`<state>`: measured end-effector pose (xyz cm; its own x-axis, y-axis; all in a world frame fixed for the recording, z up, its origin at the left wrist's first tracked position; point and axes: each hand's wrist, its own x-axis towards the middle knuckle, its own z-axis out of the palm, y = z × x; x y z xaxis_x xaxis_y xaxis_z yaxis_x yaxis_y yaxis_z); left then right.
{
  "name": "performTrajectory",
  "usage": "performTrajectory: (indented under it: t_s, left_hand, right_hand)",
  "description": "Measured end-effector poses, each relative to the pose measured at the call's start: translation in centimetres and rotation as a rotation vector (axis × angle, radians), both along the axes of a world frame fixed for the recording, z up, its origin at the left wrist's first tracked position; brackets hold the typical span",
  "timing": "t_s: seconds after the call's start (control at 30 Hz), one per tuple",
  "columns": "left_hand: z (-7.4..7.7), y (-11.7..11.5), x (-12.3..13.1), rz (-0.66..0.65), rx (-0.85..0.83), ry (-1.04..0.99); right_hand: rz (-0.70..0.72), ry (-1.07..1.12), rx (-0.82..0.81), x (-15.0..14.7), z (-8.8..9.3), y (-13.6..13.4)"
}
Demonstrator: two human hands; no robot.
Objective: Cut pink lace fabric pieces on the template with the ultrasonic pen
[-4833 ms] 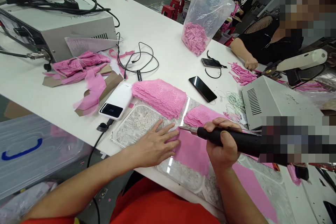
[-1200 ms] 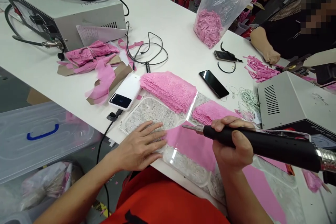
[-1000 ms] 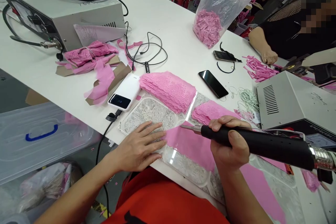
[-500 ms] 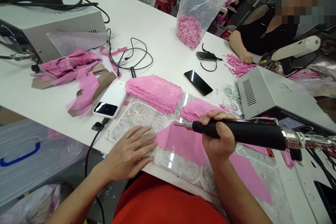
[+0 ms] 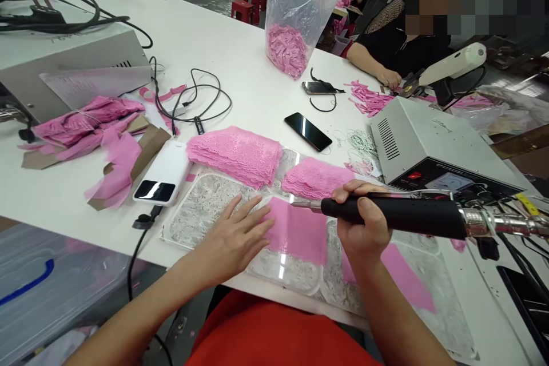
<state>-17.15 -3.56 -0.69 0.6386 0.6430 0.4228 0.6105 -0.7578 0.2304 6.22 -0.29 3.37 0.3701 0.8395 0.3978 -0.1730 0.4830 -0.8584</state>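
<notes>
My right hand (image 5: 364,223) is wrapped around the thick black barrel of an ultrasonic welding handpiece (image 5: 403,216). Its slim metal tip points left, over or on the upper part of a flat pink fabric piece (image 5: 300,234); whether it touches, I cannot tell. My left hand (image 5: 238,234) lies flat with fingers spread, fingertips at the fabric's left edge. Under the fabric is a clear-edged, marble-patterned board (image 5: 206,206). Behind it sit a tall stack of pink lace pieces (image 5: 235,154) and a smaller lace stack (image 5: 317,176). Another pink piece (image 5: 407,280) lies beyond my right wrist.
A grey control box (image 5: 446,137) stands at right, another grey box (image 5: 86,57) at left. Nearby are a white power bank (image 5: 165,171), a phone (image 5: 307,131), cables and pink scraps (image 5: 86,120). A clear bag (image 5: 295,11) stands behind. A co-worker's hand (image 5: 389,78) rests across the table.
My view has swung slightly to the right. My left hand has slid right, onto the fabric's left edge. The handpiece tip has shifted right over the fabric, still in my right hand.
</notes>
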Motion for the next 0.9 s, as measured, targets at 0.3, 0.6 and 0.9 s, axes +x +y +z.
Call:
performTrajectory:
  t_s: [0.3, 0.6, 0.9]
  left_hand:
    - [-1.0, 1.5, 1.0, -0.037, -0.081, 0.093]
    - [-1.6, 1.8, 1.0, -0.026, -0.051, 0.057]
    - [-1.7, 2.1, 0.6, -0.051, 0.006, 0.068]
  right_hand:
    - [0.060, 0.000, -0.005, -0.2, -0.5, 0.0]
    - [0.063, -0.048, 0.009, -0.4, -0.9, 0.3]
    - [-0.029, 0.059, 0.006, 1.4, 0.2, 0.0]
